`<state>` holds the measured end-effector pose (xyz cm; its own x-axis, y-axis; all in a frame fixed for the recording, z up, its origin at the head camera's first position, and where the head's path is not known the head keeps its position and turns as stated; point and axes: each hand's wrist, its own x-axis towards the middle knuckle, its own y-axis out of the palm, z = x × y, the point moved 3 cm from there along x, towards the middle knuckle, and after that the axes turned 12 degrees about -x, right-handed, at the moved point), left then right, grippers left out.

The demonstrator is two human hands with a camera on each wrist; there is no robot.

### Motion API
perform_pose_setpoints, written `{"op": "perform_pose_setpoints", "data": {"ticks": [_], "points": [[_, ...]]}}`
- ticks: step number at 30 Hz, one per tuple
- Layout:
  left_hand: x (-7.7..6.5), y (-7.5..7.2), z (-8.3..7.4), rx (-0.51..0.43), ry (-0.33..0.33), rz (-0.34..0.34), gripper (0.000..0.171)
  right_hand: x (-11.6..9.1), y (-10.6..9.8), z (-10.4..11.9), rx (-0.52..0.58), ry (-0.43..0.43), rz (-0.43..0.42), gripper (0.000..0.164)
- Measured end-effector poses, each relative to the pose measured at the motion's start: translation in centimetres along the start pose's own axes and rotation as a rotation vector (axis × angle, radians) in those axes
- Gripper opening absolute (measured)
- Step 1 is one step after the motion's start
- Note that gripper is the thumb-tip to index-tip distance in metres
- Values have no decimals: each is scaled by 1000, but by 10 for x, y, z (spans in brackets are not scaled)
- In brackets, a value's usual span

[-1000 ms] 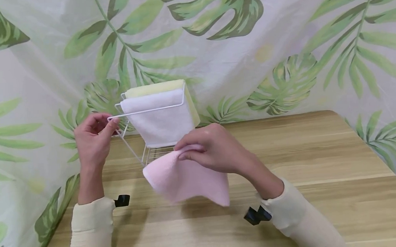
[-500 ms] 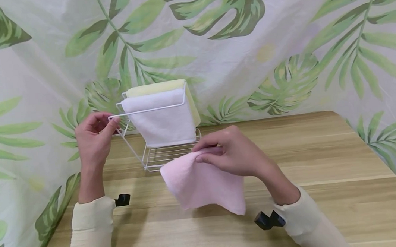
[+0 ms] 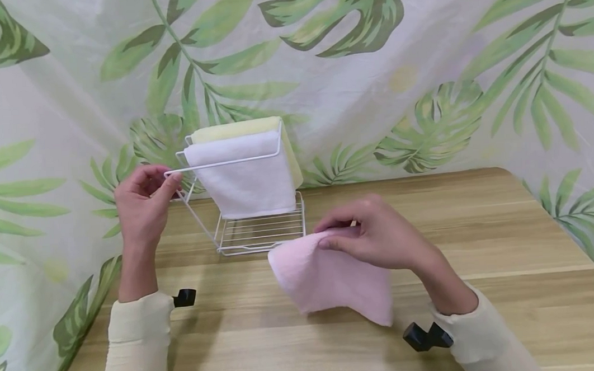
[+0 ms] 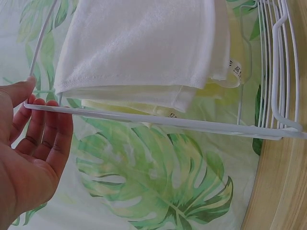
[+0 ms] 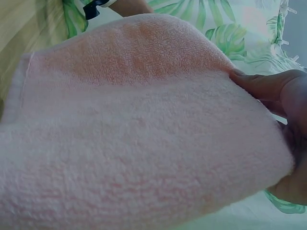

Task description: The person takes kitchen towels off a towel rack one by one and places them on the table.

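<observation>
My left hand (image 3: 144, 202) grips the front left corner of a white wire rack (image 3: 262, 248), thumb on one side and fingers curled behind the bar. In the left wrist view the thumb and fingers close round that wire corner. Over the rack's upper bars hang a white towel (image 3: 248, 182) and, behind it, a yellow towel (image 3: 238, 129). To the right of the rack, my right hand (image 3: 375, 234) pinches a pink towel (image 3: 337, 278) by its upper edge. The towel hangs loosely over the table, and in the right wrist view it fills most of the picture.
The rack stands on a wood-grain table (image 3: 482, 254), toward its back left. A leaf-patterned cloth (image 3: 342, 93) hangs close behind the table and along its left side. A small black device (image 3: 426, 335) sits at the right cuff, another (image 3: 184, 298) at the left.
My right hand has moved right and slightly toward me with the pink towel, away from the rack, so more of the rack's wire base shows. The left hand keeps its hold on the corner.
</observation>
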<state>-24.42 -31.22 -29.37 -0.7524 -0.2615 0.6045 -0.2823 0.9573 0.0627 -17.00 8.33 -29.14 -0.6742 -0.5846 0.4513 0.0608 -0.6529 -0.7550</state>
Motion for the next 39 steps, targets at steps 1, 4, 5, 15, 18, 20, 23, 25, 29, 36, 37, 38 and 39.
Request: {"op": "perform_pose_setpoints", "data": {"ticks": [1, 4, 5, 15, 18, 20, 23, 25, 29, 36, 37, 38, 39], "points": [[0, 0, 0, -9, -3, 0, 15, -2, -1, 0, 6, 12, 5, 11], [0, -1, 1, -22, -7, 2, 13, -8, -3, 0, 27, 34, 14, 12], [0, -1, 2, -28, -8, 2, 13, -10, -3, 0, 27, 37, 15, 12], [0, -1, 0, -38, -5, -3, 12, -26, -9, 1, 20, 64, 6, 12], [0, -1, 0, -34, -6, -4, 11, -32, -9, 3, 25, 58, 6, 12], [0, -1, 0, -30, -8, -4, 11, -34, -10, 4, 29, 51, 5, 12], [0, -1, 0, -30, -8, 0, 11, -35, -9, 4, 25, 49, 6, 11], [0, -1, 0, -30, -9, 3, 11, -34, -8, 2, 19, 62, 16, 11], [-1, 0, 0, -16, -7, 5, 12, -32, -5, -4, 16, 95, 45, 11], [0, -1, 0, -8, -7, 6, 12, -28, 0, -23, 31, 196, 80, 9], [0, -1, 0, -9, -8, 5, 12, -27, 1, -26, 30, 205, 82, 9], [0, -1, 0, -9, -8, 5, 12, -26, 1, -29, 30, 212, 84, 9], [0, -1, 0, -11, -8, 5, 12, -25, 1, -33, 31, 219, 85, 9]]}}
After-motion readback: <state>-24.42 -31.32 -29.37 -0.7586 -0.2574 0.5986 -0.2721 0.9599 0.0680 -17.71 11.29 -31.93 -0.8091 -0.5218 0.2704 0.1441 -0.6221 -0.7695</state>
